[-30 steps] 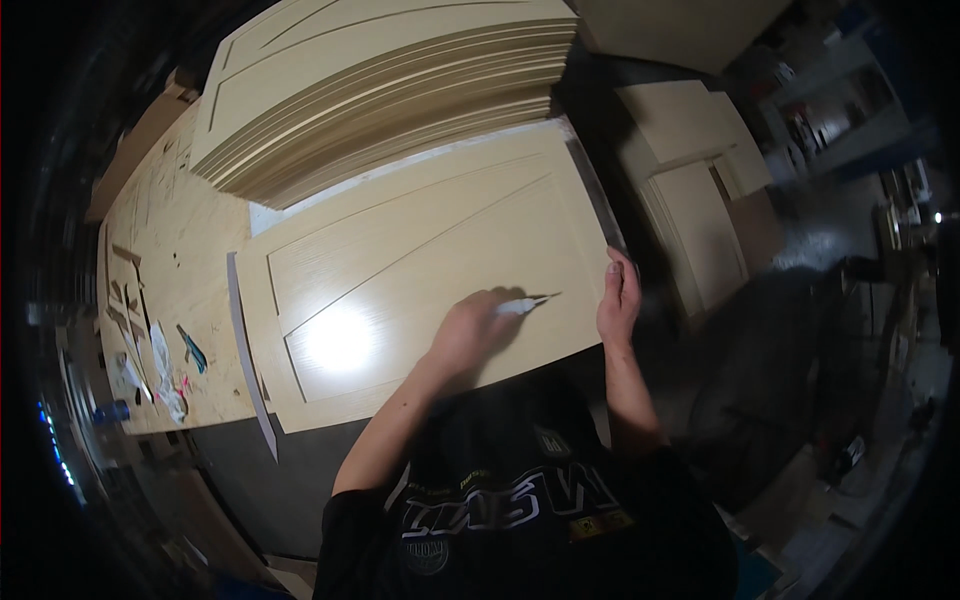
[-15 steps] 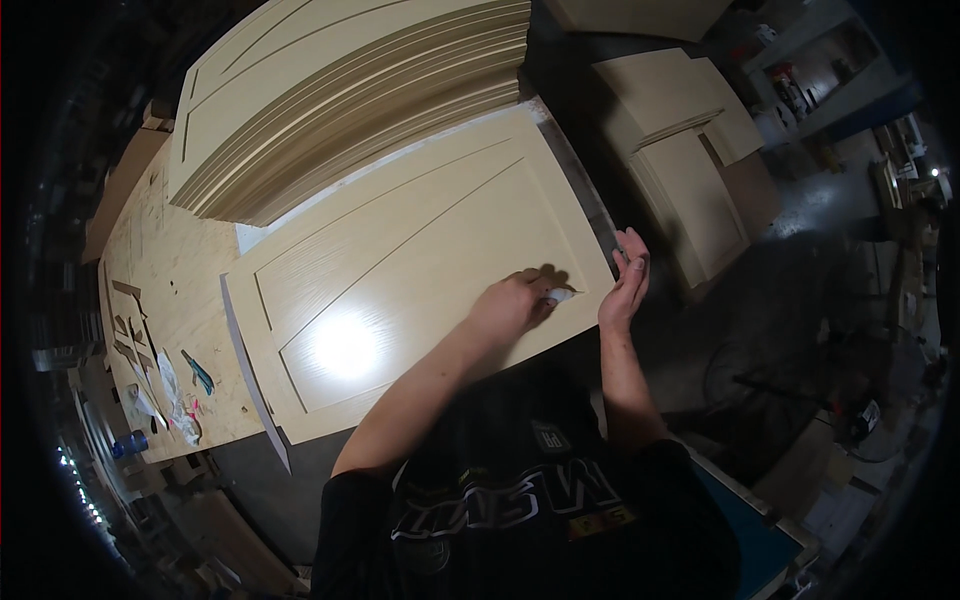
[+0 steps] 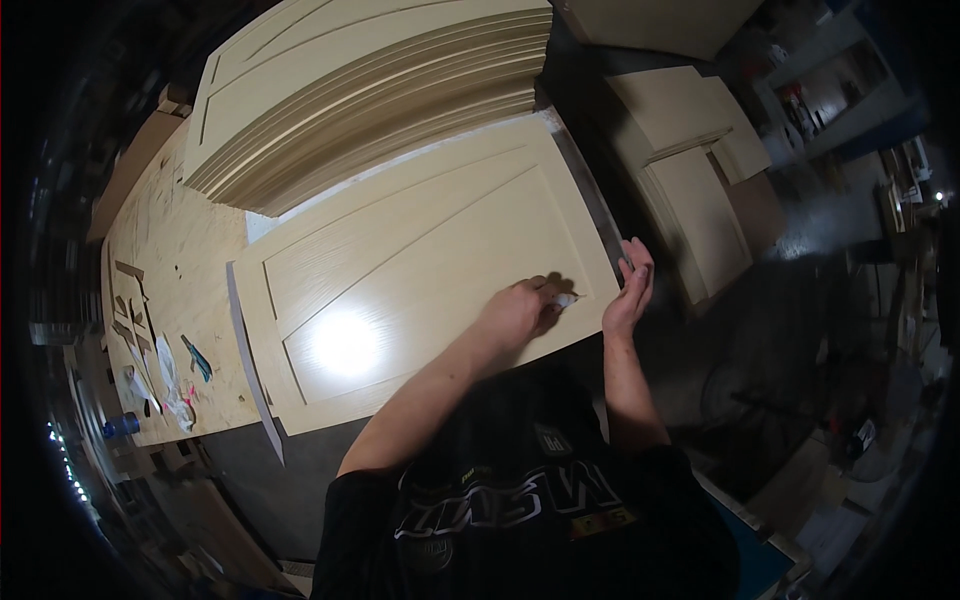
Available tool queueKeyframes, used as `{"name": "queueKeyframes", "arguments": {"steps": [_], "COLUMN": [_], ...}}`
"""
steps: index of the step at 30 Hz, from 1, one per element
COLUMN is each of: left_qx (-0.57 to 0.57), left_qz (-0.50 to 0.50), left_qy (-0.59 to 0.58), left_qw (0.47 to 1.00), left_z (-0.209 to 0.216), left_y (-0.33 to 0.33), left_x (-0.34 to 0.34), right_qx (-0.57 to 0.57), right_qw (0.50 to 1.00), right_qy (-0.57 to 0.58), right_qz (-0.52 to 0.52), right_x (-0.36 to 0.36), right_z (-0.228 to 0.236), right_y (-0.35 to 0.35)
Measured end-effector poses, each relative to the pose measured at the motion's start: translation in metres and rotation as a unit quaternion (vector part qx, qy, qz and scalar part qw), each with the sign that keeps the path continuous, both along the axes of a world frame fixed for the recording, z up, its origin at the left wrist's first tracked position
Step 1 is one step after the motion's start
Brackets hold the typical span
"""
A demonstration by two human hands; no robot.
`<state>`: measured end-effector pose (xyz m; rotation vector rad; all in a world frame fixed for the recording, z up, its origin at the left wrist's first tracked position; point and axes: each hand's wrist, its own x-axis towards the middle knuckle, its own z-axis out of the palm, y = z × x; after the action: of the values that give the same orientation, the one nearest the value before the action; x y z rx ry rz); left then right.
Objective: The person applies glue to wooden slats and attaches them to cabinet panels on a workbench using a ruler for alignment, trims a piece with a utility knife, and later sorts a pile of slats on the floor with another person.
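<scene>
Head view, workshop bench seen from above.

Item: cream cabinet door panel (image 3: 400, 270), shaker pattern with a recessed centre field, lying flat on the workbench (image 3: 180, 260). Its right end reaches the right edge of the bench; a bright glare spot sits on its near-left part.

Left hand (image 3: 515, 310): fingers curled in, closed round a small pale tool (image 3: 565, 299) whose tip shows just past the knuckles. The tool's kind cannot be told at this size. Hand and tool rest on the panel's near-right corner, on the frame beside the recess groove, casting a small shadow to the far side.

Right hand (image 3: 630, 290): fingers held loosely straight, laid against the panel's right edge, holding nothing. It is close beside the left hand, the panel's corner between them.

Stack of matching door panels (image 3: 370, 90): piled at the far side of the bench, stepped edges showing, its near edge just beyond the worked panel.

Further cream panels (image 3: 690, 170): lower down, to the right of the bench, apart from the stack.

Bench, left end: bare plywood surface with small offcuts, scraps of pale paper or rag, and a teal-handled tool (image 3: 196, 357), all well apart from the hands. A blue-capped container (image 3: 120, 425) stands near the near-left corner.

Person: dark printed shirt, bare forearms entering from the lower edge.
</scene>
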<state>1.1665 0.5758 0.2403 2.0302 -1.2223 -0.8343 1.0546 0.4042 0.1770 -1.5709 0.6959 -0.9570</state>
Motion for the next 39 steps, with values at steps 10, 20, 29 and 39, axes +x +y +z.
{"name": "queueKeyframes", "arguments": {"steps": [10, 20, 29, 39], "left_qx": [-0.025, -0.038, -0.135, -0.274], "left_qz": [0.010, 0.014, 0.098, 0.330], "left_qy": [-0.017, -0.026, 0.007, 0.146], "left_qw": [0.999, 0.999, 0.986, 0.892], "left_z": [-0.014, -0.017, -0.008, 0.003], "left_y": [0.004, 0.005, 0.019, 0.150], "left_x": [-0.006, -0.015, -0.010, 0.004], "right_qx": [0.020, 0.003, 0.004, -0.103], "right_qw": [0.999, 1.000, 0.999, 0.993], "right_qy": [-0.029, -0.007, -0.010, 0.004], "right_qz": [-0.007, -0.016, -0.036, -0.058], "right_x": [0.000, 0.001, 0.003, -0.014], "right_z": [-0.002, 0.002, -0.003, -0.062], "right_y": [0.003, 0.007, 0.004, -0.032]}}
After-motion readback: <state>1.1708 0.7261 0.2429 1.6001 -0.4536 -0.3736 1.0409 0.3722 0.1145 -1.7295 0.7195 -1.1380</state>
